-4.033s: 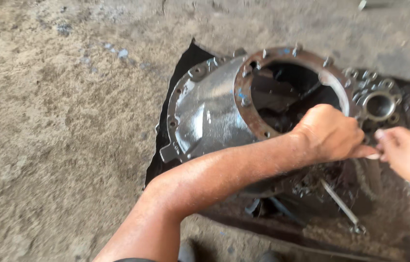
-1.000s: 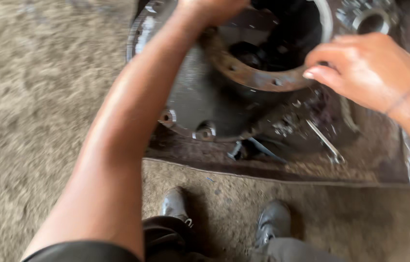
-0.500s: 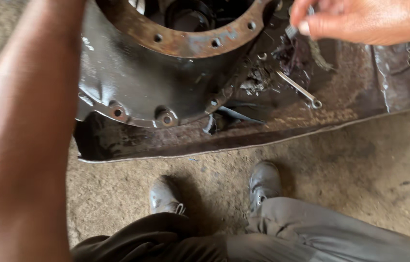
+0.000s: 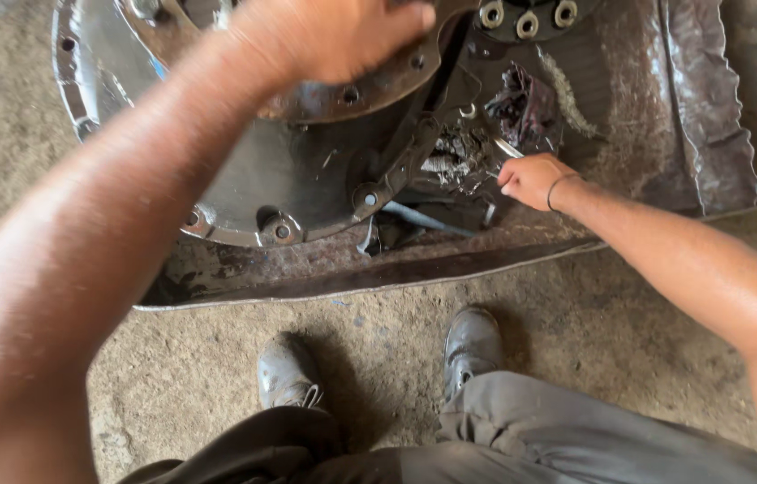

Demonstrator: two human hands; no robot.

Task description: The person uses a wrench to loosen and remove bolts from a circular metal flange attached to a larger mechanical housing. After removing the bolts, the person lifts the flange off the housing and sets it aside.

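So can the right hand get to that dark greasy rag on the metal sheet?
Probably yes. The right hand rests on the metal sheet just below the rag, already pinching a thin tool. Nothing lies between them; only the tool in its fingers could get in the way.

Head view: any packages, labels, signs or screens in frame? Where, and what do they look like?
None in view: no package, label, sign or screen.
What is there: a large grey cast-metal housing with a rusty bolt-hole ring, lying on a dark greasy metal sheet on the dirt floor.
Left hand rests on the ring; right hand holds a thin silver tool beside a dark grimy rag.
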